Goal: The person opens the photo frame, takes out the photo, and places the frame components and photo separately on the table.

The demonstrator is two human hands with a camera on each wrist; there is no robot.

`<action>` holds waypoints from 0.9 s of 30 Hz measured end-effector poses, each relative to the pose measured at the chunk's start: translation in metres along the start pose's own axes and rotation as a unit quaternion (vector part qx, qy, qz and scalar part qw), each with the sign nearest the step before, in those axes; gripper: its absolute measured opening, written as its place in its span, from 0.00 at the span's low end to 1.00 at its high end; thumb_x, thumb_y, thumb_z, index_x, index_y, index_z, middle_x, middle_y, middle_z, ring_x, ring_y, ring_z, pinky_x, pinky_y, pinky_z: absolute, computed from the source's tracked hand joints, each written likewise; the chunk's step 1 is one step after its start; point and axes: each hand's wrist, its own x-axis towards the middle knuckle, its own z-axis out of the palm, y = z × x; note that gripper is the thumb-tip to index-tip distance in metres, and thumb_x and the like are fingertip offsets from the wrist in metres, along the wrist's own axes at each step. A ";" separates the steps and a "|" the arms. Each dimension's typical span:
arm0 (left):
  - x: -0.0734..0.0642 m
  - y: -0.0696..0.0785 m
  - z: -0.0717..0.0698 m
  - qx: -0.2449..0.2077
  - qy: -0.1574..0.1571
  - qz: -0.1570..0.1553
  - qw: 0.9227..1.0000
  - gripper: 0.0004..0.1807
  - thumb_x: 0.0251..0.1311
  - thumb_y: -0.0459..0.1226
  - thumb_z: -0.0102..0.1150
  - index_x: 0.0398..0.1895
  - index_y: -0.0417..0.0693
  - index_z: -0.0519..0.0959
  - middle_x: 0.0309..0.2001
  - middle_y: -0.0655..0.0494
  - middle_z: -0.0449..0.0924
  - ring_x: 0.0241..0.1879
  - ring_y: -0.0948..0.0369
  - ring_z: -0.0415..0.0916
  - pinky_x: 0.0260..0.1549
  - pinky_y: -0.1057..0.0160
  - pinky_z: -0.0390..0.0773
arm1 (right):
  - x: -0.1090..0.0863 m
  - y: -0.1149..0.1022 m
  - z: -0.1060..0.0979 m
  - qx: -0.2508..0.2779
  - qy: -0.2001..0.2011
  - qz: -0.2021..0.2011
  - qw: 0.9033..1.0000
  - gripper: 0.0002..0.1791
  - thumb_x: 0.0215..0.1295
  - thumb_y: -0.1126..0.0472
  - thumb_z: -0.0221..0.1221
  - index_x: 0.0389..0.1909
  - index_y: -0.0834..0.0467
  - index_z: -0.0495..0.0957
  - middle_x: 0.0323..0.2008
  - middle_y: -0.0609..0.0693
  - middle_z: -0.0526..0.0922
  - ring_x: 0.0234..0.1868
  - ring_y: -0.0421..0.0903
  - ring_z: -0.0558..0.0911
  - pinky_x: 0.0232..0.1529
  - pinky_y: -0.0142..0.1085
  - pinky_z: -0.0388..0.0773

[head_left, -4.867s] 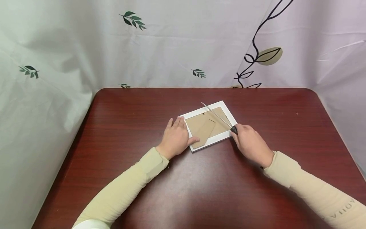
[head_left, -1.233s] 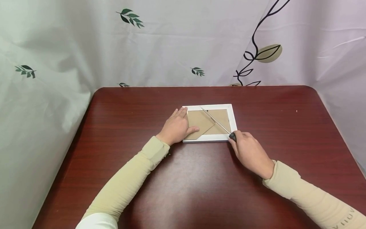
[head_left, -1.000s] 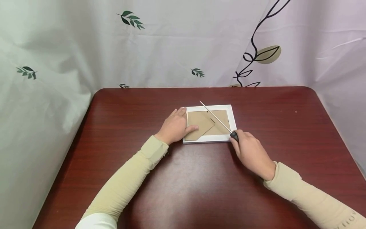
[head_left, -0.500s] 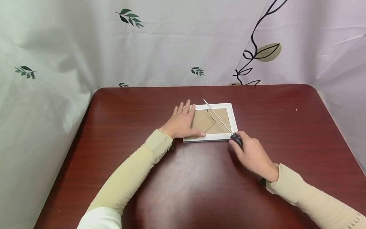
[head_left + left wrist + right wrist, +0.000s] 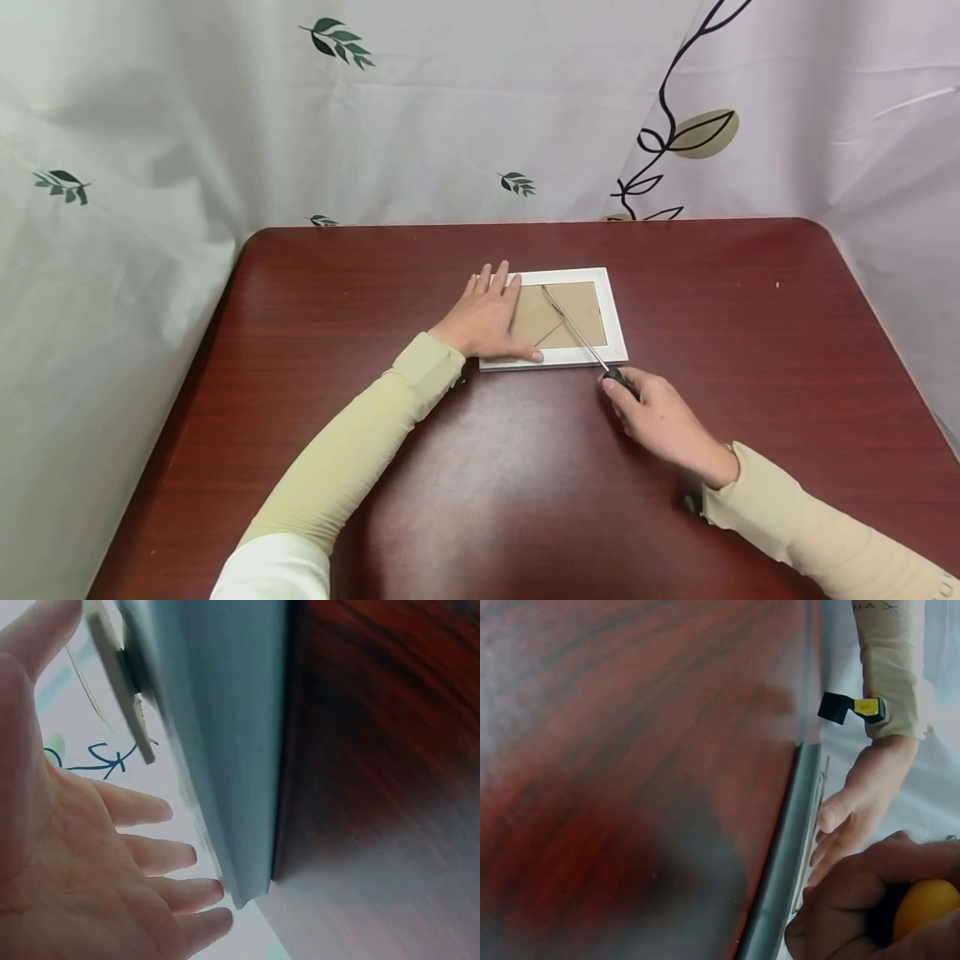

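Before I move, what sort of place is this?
Probably a screened-off indoor work spot: pale leaf-print fabric hangs behind and beside a dark red wood-grain table, and on the tabletop lies a white picture frame, with what looks like a screwdriver held over it.

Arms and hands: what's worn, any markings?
Left hand and right hand are bare. Left sleeve and right sleeve are pale yellow-beige with wide cuffs and dark lettering. White fabric above the left sleeve; black device with yellow label at its cuff.

Frame [image 5: 577, 302] lies on desk [image 5: 495, 467]; left grip [image 5: 487, 321] on its left end, screwdriver [image 5: 585, 338] over its right part, curtain [image 5: 442, 117] behind desk
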 end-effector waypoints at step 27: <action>0.005 -0.003 0.007 -0.022 0.004 -0.002 1.000 0.72 0.44 0.72 0.66 0.79 0.35 0.46 0.80 0.38 0.34 0.79 0.48 0.32 0.75 0.57 0.39 | 0.004 0.009 0.015 -0.067 0.012 -0.018 0.998 0.12 0.79 0.61 0.48 0.34 0.62 0.72 0.19 0.46 0.70 0.20 0.41 0.70 0.21 0.33 0.68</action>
